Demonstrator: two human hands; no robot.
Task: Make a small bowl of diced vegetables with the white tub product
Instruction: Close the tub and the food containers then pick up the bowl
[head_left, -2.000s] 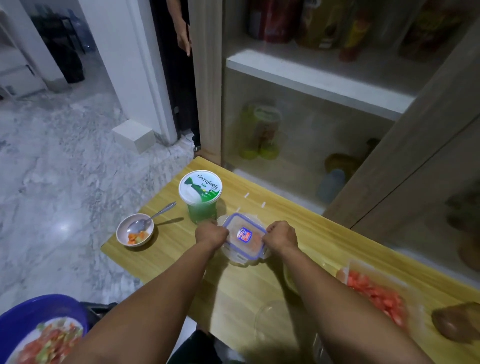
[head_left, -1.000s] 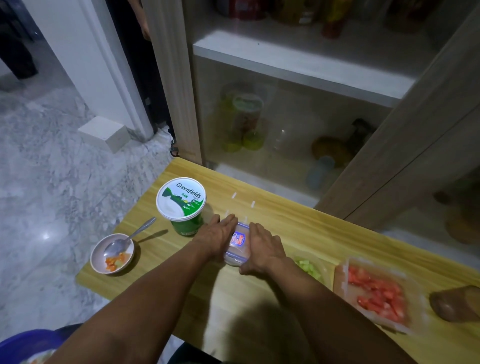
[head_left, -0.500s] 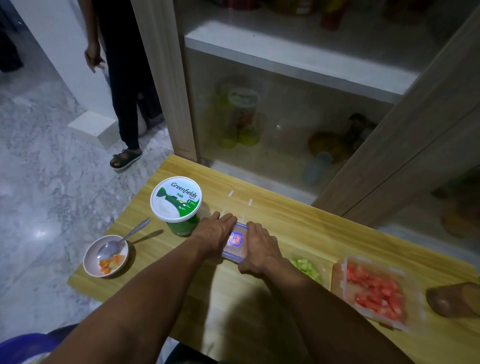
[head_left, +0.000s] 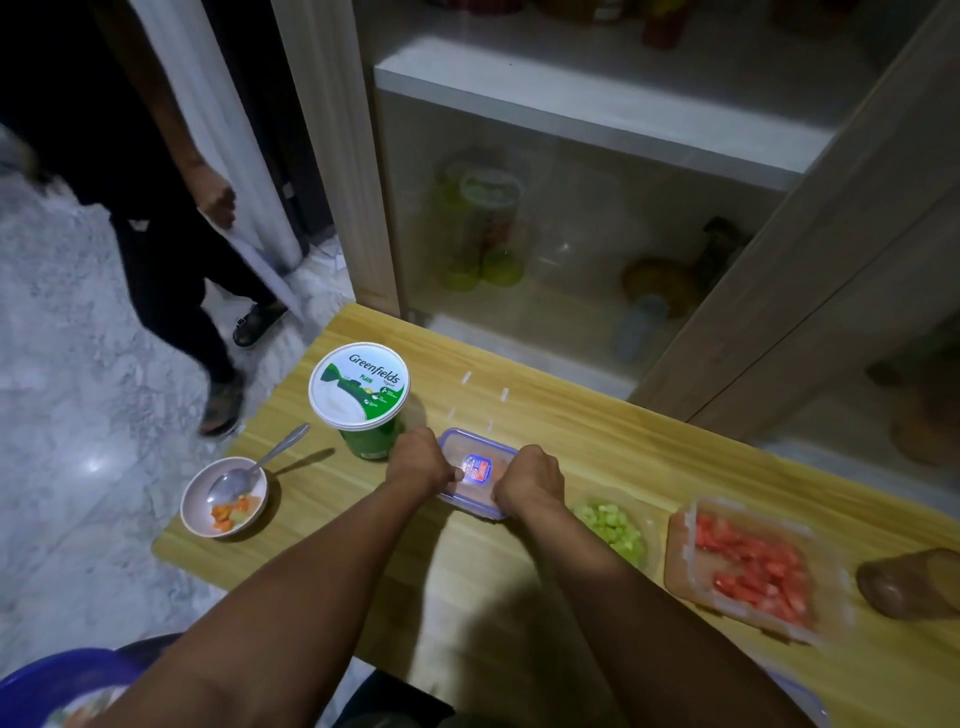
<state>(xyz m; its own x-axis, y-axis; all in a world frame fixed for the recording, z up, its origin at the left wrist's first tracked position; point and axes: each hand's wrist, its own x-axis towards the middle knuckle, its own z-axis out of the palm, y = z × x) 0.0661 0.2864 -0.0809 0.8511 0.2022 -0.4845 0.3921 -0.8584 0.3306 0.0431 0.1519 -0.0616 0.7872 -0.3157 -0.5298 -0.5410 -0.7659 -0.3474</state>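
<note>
A clear rectangular container with a blue-rimmed lid (head_left: 478, 460) lies on the wooden table (head_left: 545, 426). My left hand (head_left: 418, 460) grips its left end and my right hand (head_left: 527, 480) grips its right end, both with fingers curled over the lid's edge. A white and green Greenfields tub (head_left: 358, 389) stands closed just left of my left hand. Further left sits a small bowl (head_left: 195, 512) holding a spoon (head_left: 244, 475) and a few orange and green vegetable dice.
Diced green vegetable (head_left: 613, 525) sits right of my right hand, then an open container of diced red vegetable (head_left: 748, 561) and a brown object (head_left: 904, 584). Another person (head_left: 171, 249) walks on the marble floor at left. A blue basin (head_left: 57, 680) is at bottom left. Glass cabinet behind.
My flat palms on the lid have shifted to its two ends, with fingers now curled over the edges. The other person has stepped closer to the table. The view has shifted slightly.
</note>
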